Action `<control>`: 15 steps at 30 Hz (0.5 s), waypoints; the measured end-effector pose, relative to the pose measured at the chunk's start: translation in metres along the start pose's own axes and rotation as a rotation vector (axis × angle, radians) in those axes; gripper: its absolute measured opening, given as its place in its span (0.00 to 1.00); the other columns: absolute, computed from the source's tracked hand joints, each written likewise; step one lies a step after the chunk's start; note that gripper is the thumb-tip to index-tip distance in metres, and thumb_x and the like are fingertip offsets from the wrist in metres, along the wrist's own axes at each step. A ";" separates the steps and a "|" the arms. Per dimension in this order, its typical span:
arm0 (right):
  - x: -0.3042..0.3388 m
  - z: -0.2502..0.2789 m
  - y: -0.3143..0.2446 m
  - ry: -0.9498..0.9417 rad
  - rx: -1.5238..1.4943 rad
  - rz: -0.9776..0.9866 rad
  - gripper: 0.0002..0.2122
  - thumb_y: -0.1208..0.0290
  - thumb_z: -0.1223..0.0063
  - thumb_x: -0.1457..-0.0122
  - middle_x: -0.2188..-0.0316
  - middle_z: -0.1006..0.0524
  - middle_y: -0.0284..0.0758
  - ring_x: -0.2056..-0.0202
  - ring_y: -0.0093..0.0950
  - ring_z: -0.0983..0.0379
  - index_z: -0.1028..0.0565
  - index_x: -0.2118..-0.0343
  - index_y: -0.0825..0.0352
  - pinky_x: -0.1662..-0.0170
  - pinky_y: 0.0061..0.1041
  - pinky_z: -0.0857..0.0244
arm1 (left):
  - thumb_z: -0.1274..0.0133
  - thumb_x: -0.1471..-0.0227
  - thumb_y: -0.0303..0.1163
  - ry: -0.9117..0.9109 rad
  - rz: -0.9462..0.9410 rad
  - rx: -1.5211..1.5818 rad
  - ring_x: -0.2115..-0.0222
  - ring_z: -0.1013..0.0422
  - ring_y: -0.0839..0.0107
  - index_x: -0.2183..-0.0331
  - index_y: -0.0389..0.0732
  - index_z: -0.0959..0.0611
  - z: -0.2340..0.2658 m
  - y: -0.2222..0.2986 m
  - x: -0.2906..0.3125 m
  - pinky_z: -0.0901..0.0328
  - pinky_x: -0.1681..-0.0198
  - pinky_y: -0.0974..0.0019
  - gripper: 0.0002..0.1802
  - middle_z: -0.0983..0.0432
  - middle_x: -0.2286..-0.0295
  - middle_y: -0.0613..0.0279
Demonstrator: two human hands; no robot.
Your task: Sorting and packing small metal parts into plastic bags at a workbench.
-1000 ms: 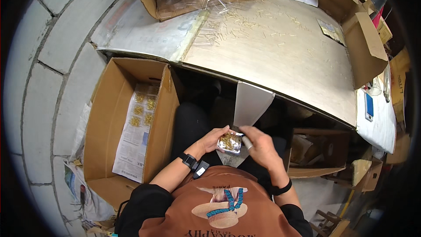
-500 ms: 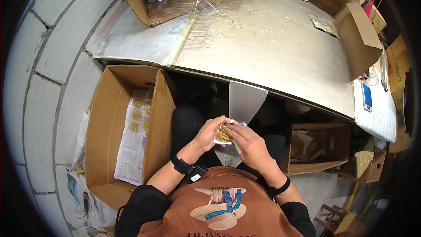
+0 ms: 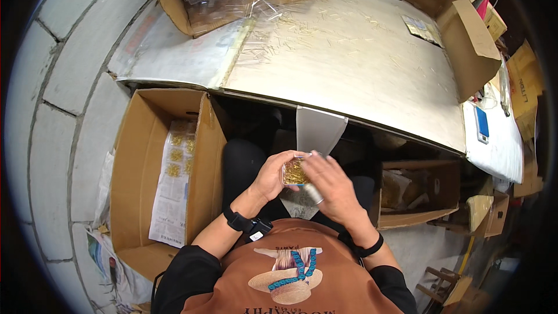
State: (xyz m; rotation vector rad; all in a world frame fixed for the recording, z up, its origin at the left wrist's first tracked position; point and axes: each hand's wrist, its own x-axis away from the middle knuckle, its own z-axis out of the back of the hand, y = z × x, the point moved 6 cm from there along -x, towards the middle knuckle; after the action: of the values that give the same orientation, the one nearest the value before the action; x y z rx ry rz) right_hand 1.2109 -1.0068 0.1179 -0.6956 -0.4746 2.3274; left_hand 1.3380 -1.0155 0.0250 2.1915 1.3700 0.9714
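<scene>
In front of my body, my left hand (image 3: 272,175) is closed round a small clear plastic box (image 3: 293,171) full of gold-coloured wire pieces, like pins or paper clips. My right hand (image 3: 330,185) lies over the right side of that box, its fingers stretched out and slightly blurred. Under the right palm shows a short white piece (image 3: 314,193); whether it is a finger wrap or a separate thing I cannot tell. To the left, several similar gold-filled packs (image 3: 176,154) lie on printed paper (image 3: 168,203) inside a cardboard box (image 3: 131,180).
Ahead is a pale worktable (image 3: 349,70) strewn with loose gold wire pieces. A carton (image 3: 168,0) of clear plastic cases stands on it at the back left. Below its right side sits another cardboard box (image 3: 415,218) with bags. A blue device (image 3: 482,123) lies far right.
My right fingers have lifted and spread from the box's edge. The gold contents now look flatter and sit more evenly within the rim. The whole view has shifted slightly.
</scene>
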 end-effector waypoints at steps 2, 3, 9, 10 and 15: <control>0.002 -0.015 -0.002 -0.102 0.050 0.009 0.24 0.74 0.45 0.53 0.47 0.34 0.41 0.43 0.37 0.42 0.33 0.50 0.68 0.42 0.40 0.47 | 0.61 0.41 0.41 0.006 -0.019 -0.027 0.73 0.25 0.74 0.59 0.34 0.25 -0.001 0.001 -0.001 0.27 0.82 0.74 0.20 0.25 0.70 0.59; 0.001 -0.016 -0.002 -0.106 0.059 0.002 0.24 0.75 0.45 0.54 0.47 0.34 0.41 0.43 0.37 0.42 0.33 0.50 0.69 0.42 0.40 0.48 | 0.61 0.41 0.42 0.016 -0.043 -0.054 0.73 0.25 0.75 0.59 0.34 0.25 -0.001 0.001 -0.002 0.27 0.81 0.73 0.20 0.25 0.70 0.59; -0.005 -0.014 0.002 -0.048 -0.042 -0.012 0.20 0.76 0.46 0.51 0.50 0.32 0.43 0.47 0.38 0.37 0.31 0.53 0.69 0.44 0.39 0.44 | 0.56 0.42 0.37 0.043 -0.072 -0.029 0.72 0.25 0.75 0.59 0.35 0.25 0.004 -0.005 -0.010 0.27 0.77 0.72 0.15 0.25 0.68 0.60; -0.004 -0.012 0.005 -0.049 -0.042 -0.011 0.20 0.76 0.46 0.51 0.50 0.32 0.43 0.47 0.38 0.37 0.31 0.53 0.69 0.44 0.39 0.44 | 0.55 0.43 0.35 0.037 -0.059 -0.066 0.70 0.25 0.74 0.59 0.35 0.26 0.003 -0.004 -0.009 0.27 0.73 0.72 0.14 0.25 0.67 0.59; 0.007 0.026 0.032 0.340 -0.280 -0.221 0.18 0.84 0.47 0.54 0.55 0.27 0.43 0.53 0.39 0.30 0.29 0.56 0.69 0.49 0.35 0.37 | 0.53 0.44 0.33 0.015 -0.023 -0.051 0.72 0.24 0.72 0.58 0.35 0.26 -0.007 0.008 -0.005 0.27 0.81 0.73 0.14 0.24 0.68 0.57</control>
State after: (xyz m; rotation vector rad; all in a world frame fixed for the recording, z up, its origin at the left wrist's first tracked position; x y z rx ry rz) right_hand 1.1750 -1.0287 0.1204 -1.0898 -0.6874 1.9059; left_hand 1.3368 -1.0235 0.0332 2.1306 1.3586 1.0058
